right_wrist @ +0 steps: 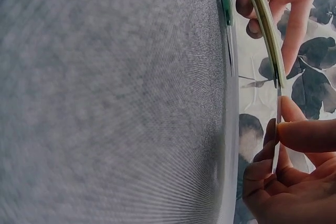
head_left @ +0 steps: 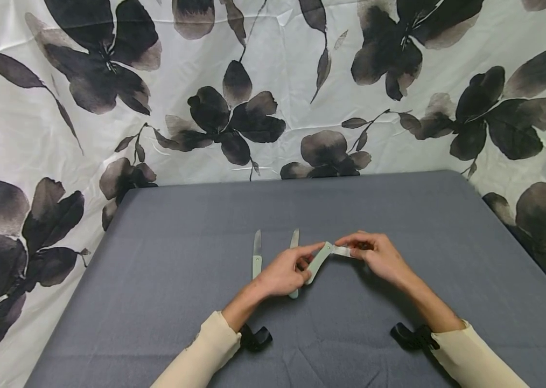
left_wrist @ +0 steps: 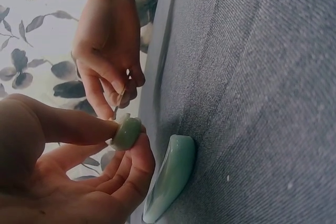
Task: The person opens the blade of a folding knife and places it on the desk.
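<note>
A folding knife [head_left: 319, 262] with a pale green handle is held above the table between both hands, its blade [head_left: 342, 251] swung out at an angle to the handle. My left hand [head_left: 282, 272] grips the handle between thumb and fingers. On the other side, my right hand [head_left: 375, 256] pinches the flat of the blade, which the right wrist view shows edge-on [right_wrist: 276, 150]. A second knife of the same kind [head_left: 294, 294] lies unfolded on the cloth, partly hidden behind my left hand. Left of it lies a third unfolded knife [head_left: 257, 261], blade pointing away, its lower end covered by the hand.
Grey cloth [head_left: 181, 269] covers the table, with some wrinkles near the front edge. Behind it hangs a white curtain [head_left: 302, 118] printed with dark flowers. Black camera mounts [head_left: 256, 339] sit at both wrists, by cream sleeves.
</note>
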